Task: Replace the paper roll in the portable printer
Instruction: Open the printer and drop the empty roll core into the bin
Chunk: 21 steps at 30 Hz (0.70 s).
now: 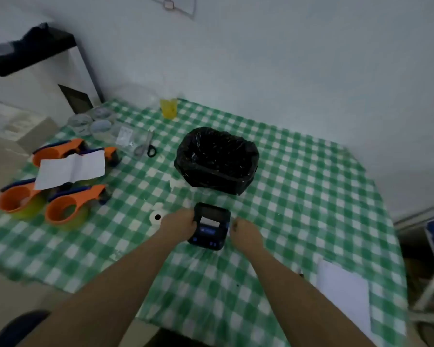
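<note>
A small black portable printer (211,225) with blue buttons lies on the green checked tablecloth (298,196), a strip of white paper showing at its slot. My left hand (179,221) grips its left side. My right hand (246,234) is curled against its right side; the frame is blurred, so whether it grips the printer is unclear. A white paper roll (157,217) with a dark core lies on the cloth just left of my left hand.
A bin lined with a black bag (217,160) stands right behind the printer. Three orange tape dispensers (60,194) and a white sheet (72,169) lie at left, scissors (145,149) and a yellow cup (169,108) further back. White paper (343,291) rests near the right edge.
</note>
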Available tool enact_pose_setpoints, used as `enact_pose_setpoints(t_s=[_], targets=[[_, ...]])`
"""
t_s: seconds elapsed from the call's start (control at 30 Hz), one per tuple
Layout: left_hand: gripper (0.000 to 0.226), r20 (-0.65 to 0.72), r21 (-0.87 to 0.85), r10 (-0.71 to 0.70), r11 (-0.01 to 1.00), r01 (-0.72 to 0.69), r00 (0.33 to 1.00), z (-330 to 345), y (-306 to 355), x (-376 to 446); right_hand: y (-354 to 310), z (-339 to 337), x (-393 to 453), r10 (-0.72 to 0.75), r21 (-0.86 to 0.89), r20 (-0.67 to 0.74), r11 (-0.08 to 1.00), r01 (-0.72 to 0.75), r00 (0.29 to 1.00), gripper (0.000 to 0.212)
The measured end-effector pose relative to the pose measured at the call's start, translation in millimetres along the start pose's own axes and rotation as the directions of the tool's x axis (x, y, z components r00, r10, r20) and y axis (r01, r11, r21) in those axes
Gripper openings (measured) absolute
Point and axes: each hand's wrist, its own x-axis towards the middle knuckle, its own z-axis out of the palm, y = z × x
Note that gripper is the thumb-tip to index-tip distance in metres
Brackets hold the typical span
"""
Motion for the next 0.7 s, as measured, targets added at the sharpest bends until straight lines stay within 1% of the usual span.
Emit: enact_pose_setpoints(t_s=[0.07, 0.1, 0.13, 0.23, 0.3, 0.37, 0.47, 0.53, 0.6, 0.63, 0.7], targets=[[0.030, 0.003, -0.027, 0.006, 1.000, -0.006, 1.000, 3, -5, 7, 3, 4, 8, 0.067, 0.075, -0.031, 0.995, -0.065, 0.997, 0.023], [0.031, 0.013, -0.030, 0.012, 0.999, -0.011, 1.000, 7, -7, 11, 5, 6, 12, 0.095, 0.111, -0.023, 0.989, -0.092, 0.995, 0.024], [0.034, 0.020, -0.037, 0.005, 0.999, -0.005, 1.000, 8, -7, 12, 4, 6, 13, 0.127, 0.147, -0.005, 0.981, -0.125, 0.992, 0.023], [0.043, 0.049, -0.088, -0.013, 0.996, 0.018, 0.999, 16, -11, 21, 5, 6, 26, 0.162, 0.241, 0.054, 0.955, -0.171, 0.985, 0.018], [0.048, 0.066, -0.115, -0.032, 0.993, 0.039, 0.997, 19, -15, 25, 5, 1, 35, 0.171, 0.270, 0.104, 0.943, -0.193, 0.980, 0.029], [0.050, 0.082, -0.146, -0.033, 0.988, 0.045, 0.996, 24, -20, 28, 4, -5, 45, 0.187, 0.261, 0.160, 0.939, -0.225, 0.969, 0.034], [0.046, 0.105, -0.242, -0.051, 0.967, 0.075, 0.993, 26, -23, 30, 4, -12, 54, 0.248, 0.168, 0.252, 0.941, -0.295, 0.935, 0.040], [0.043, 0.118, -0.309, -0.062, 0.946, 0.096, 0.991, 25, -23, 31, 1, -10, 58, 0.269, 0.138, 0.259, 0.940, -0.311, 0.928, 0.037], [0.039, 0.130, -0.358, -0.067, 0.927, 0.110, 0.989, 24, -22, 32, -4, -6, 57, 0.296, 0.163, 0.239, 0.927, -0.339, 0.925, 0.023], [0.038, 0.134, -0.369, -0.071, 0.922, 0.117, 0.988, 24, -22, 33, -7, -5, 55, 0.317, 0.169, 0.229, 0.918, -0.358, 0.920, 0.020], [0.037, 0.132, -0.371, -0.073, 0.921, 0.118, 0.989, 23, -22, 33, -14, -6, 55, 0.334, 0.140, 0.247, 0.917, -0.374, 0.910, 0.025]])
